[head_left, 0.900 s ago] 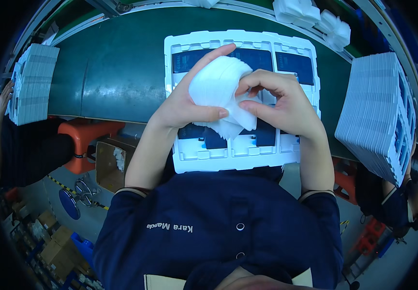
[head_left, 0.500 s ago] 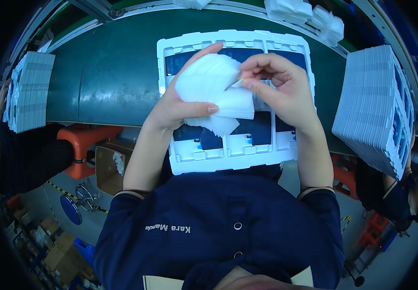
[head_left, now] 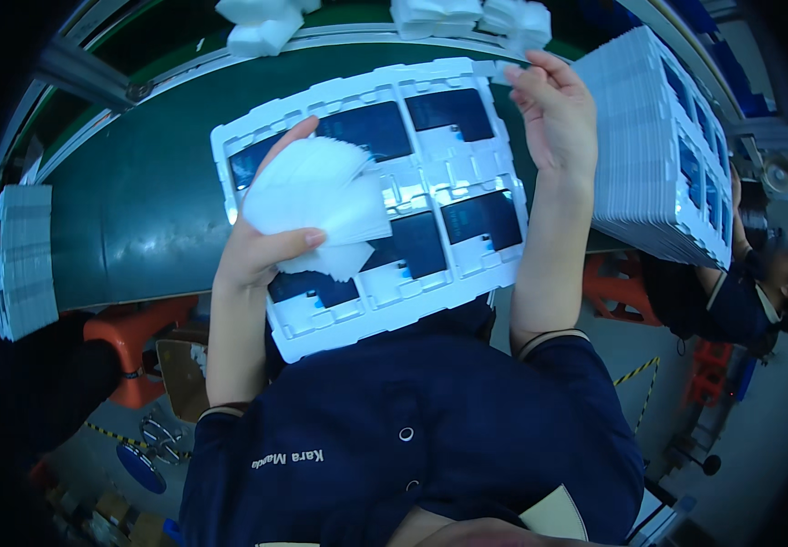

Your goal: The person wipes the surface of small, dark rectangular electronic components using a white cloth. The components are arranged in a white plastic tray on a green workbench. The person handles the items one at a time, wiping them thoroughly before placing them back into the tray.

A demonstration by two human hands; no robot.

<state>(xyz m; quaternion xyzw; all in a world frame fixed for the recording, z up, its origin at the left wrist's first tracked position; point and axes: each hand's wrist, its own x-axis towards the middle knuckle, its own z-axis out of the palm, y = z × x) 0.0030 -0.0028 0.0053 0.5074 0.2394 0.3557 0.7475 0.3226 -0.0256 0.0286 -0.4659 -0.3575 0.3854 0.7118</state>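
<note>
My left hand (head_left: pixel 262 232) is closed around a fanned stack of thin white sheets (head_left: pixel 316 196), its thumb on top. The stack hangs over the left part of a white moulded tray (head_left: pixel 339 335). Flat black rectangular pieces (head_left: pixel 451 114) with small blue bits lie in the tray's compartments; the stack hides some of them. Beyond the tray's far right corner, my right hand (head_left: pixel 553 105) is raised with its fingertips pinched on a thin white sheet (head_left: pixel 503 73), which is partly blurred.
A tall pile of white trays (head_left: pixel 644 137) stands at the right on the green work surface (head_left: pixel 139 219). Another tray pile (head_left: pixel 25 260) is at the far left. White bundles (head_left: pixel 435 16) line the back rail. People sit on both sides, near orange stools (head_left: pixel 134 346).
My right hand has left the stack and moved right and away with a thin sheet. My left hand still grips the stack. The whole view has swung, so the tray appears tilted.
</note>
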